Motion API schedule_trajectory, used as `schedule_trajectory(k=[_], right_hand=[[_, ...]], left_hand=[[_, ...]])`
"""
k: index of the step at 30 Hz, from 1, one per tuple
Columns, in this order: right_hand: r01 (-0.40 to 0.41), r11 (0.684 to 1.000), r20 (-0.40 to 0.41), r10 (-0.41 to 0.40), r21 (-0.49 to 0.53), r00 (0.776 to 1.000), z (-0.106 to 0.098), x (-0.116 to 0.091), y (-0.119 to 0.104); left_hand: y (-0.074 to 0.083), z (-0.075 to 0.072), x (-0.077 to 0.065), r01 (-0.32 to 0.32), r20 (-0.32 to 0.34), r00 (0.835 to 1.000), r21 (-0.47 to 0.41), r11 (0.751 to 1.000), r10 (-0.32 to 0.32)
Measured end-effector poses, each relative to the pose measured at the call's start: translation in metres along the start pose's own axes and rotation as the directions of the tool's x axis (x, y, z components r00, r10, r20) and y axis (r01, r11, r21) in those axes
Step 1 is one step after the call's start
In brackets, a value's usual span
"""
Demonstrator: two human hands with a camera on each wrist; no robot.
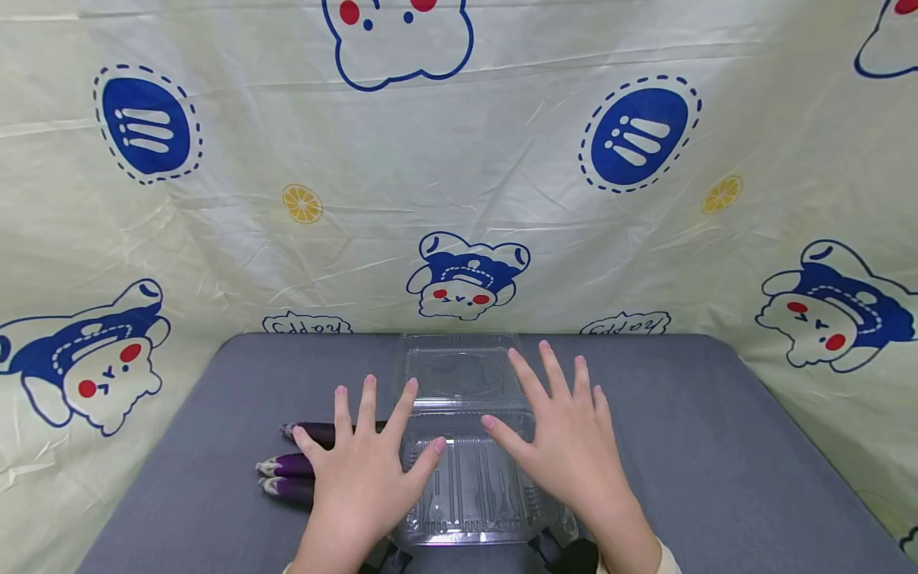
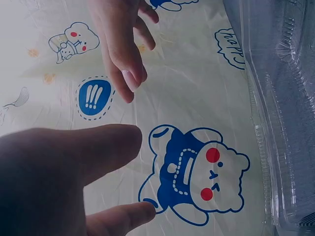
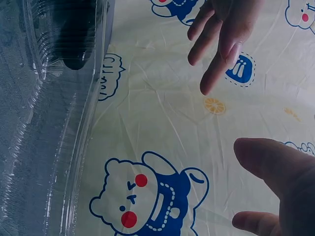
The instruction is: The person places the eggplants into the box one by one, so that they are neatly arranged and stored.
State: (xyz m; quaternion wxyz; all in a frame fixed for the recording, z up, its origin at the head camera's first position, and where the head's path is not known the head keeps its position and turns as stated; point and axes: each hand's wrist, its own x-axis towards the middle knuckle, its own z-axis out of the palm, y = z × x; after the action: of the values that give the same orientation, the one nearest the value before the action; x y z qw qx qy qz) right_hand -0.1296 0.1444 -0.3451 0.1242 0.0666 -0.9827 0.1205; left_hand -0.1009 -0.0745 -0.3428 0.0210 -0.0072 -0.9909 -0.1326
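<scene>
A clear plastic clamshell container (image 1: 473, 536) lies on the grey table with its lid (image 1: 462, 375) folded back toward the curtain. My left hand (image 1: 366, 482), fingers spread, hovers over the container's left side and holds nothing. Opposite it, my right hand (image 1: 574, 454) is spread above the right side, also holding nothing. Three purple eggplants (image 1: 292, 465) lie left of the container, their stem ends pointing left. My left hand hides their other ends. In the left wrist view, the container's edge (image 2: 270, 147) runs along the right.
The grey tabletop (image 1: 710, 462) extends to both sides of the container. A pale curtain (image 1: 502, 159) printed with blue cartoon bears hangs behind and beside the table. Dark objects (image 1: 574, 556), partly hidden, show near my wrists at the bottom.
</scene>
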Motion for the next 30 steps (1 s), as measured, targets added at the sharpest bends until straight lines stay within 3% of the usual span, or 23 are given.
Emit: schedule_trajectory(k=[19, 30], right_hand=[[-0.018, 1.0, -0.003, 0.018, 0.012, 1.0, -0.005, -0.002, 0.01], [-0.004, 1.0, 0.017, 0.004, 0.014, 1.0, 0.001, -0.012, 0.023]], left_hand=[[-0.005, 0.0, 0.002, 0.008, 0.005, 1.0, -0.015, 1.0, -0.008], [-0.02, 0.0, 0.001, 0.0, 0.005, 1.0, -0.006, 1.0, 0.0]])
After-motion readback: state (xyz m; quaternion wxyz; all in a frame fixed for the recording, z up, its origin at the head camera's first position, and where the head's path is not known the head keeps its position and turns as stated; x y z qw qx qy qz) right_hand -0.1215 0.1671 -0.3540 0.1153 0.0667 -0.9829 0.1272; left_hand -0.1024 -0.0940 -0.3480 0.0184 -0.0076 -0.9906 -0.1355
